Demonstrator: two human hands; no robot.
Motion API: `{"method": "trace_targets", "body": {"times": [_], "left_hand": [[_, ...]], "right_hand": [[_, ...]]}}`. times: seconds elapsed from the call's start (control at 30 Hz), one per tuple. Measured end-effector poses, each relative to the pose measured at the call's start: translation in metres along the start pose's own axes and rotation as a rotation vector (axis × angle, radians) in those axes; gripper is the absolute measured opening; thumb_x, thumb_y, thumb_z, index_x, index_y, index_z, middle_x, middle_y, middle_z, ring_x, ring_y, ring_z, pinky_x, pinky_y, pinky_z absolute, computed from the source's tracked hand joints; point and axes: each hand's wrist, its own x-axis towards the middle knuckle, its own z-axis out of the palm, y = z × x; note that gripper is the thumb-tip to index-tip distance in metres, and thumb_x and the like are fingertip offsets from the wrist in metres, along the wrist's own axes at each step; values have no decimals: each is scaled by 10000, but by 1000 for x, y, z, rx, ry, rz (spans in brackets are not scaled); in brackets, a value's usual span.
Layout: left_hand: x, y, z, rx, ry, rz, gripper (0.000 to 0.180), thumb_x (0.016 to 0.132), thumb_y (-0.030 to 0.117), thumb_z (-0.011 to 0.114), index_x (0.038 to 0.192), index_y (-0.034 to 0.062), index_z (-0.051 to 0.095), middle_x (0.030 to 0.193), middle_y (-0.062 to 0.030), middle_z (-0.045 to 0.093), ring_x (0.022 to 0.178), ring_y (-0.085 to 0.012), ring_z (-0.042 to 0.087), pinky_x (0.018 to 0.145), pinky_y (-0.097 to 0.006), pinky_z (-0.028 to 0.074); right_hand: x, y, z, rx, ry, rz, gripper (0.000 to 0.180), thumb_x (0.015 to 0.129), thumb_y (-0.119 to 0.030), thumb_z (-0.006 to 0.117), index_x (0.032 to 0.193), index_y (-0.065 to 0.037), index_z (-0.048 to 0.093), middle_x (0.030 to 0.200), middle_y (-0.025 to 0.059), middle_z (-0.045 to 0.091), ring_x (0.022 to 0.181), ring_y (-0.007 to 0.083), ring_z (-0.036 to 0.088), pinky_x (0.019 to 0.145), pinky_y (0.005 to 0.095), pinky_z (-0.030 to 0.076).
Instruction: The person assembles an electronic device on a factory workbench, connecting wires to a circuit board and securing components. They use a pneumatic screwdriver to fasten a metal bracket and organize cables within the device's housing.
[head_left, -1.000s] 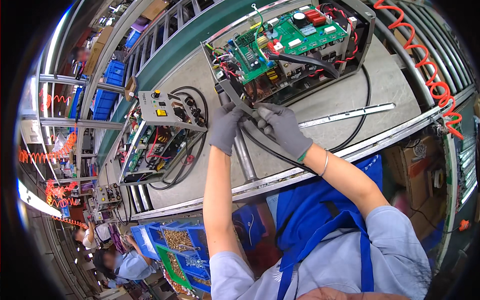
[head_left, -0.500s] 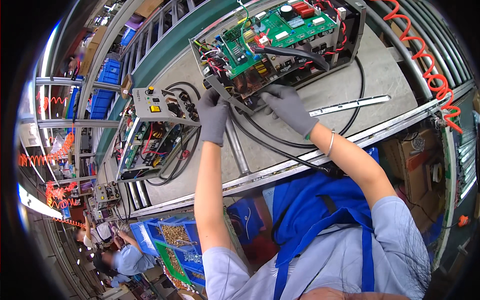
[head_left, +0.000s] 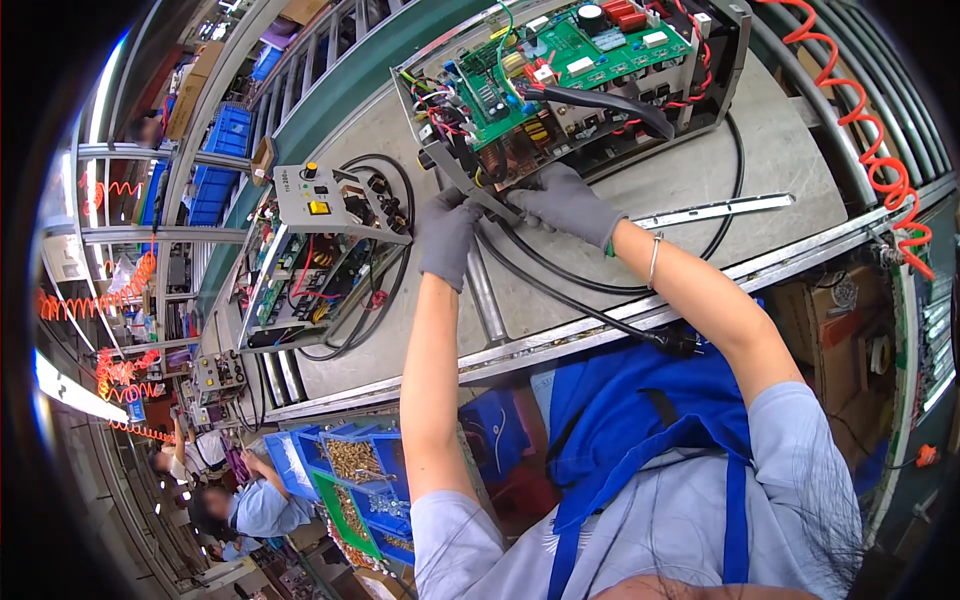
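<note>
A grey metal panel (head_left: 462,178) stands at the near left end of an opened electrical unit with a green circuit board (head_left: 625,58) on top. My left hand (head_left: 446,238), in a grey glove, is closed on the panel's lower edge. My gloved right hand (head_left: 568,204) is just right of it, its fingers curled in at the panel's near corner under the unit. Whatever those fingertips hold is hidden. A thick black cable (head_left: 560,262) runs from below both hands across the bench, and a black sleeved cable (head_left: 610,100) lies over the board.
To the left stands a second opened unit with a grey control panel (head_left: 318,200). A white slotted strip (head_left: 715,210) lies on the metal bench (head_left: 790,160). Blue bins of small parts (head_left: 355,460) sit below left. A red coiled hose (head_left: 870,160) hangs right; co-workers (head_left: 255,505) sit lower left.
My right hand has moved left toward the panel's corner and its fingers have drawn in. My left hand stays at the panel edge. The whole view has shifted slightly.
</note>
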Motion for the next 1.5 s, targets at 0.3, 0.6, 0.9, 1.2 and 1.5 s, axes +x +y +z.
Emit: {"method": "trace_targets", "body": {"times": [0.3, 0.6, 0.9, 1.2, 1.5], "left_hand": [[7, -14, -2, -152, -50, -69, 345, 870, 124, 646, 1167, -50, 644, 936, -95, 702, 794, -132, 650, 674, -254, 513], [-133, 28, -3, -147, 196, 225, 336, 873, 177, 694, 1172, 24, 691, 967, -59, 711, 845, -113, 644, 764, -267, 519], [-367, -6, -160, 488, 906, -102, 282, 853, 93, 674, 1127, 26, 659, 1029, -92, 695, 906, -163, 676, 826, -304, 548], [-509, -18, -181, 596, 720, -748, 250, 817, 222, 728, 954, 14, 707, 894, -126, 724, 861, -192, 702, 769, -321, 544], [-502, -55, -160, 611, 502, -750, 268, 732, 270, 788, 851, 39, 723, 802, -127, 703, 749, -237, 670, 699, -359, 521]], "right_hand": [[30, 32, 15, -162, 262, -188, 317, 832, -336, 653, 913, -34, 701, 780, 154, 690, 722, 296, 664, 694, 420, 519], [-29, 38, -22, 28, 232, -206, 254, 927, -304, 669, 988, -58, 691, 670, -19, 560, 511, 49, 466, 443, 218, 330], [-19, 15, 8, 11, -109, -36, 242, 932, -273, 658, 1051, -65, 692, 722, -32, 608, 537, 21, 500, 463, 162, 376], [18, 47, -5, 4, -136, -69, 277, 913, -271, 700, 1084, -53, 689, 823, -16, 658, 664, 46, 609, 525, 166, 447], [13, 43, -5, 167, -196, 10, 324, 941, -267, 679, 1156, -25, 670, 922, 25, 682, 769, 86, 672, 587, 170, 523]]}}
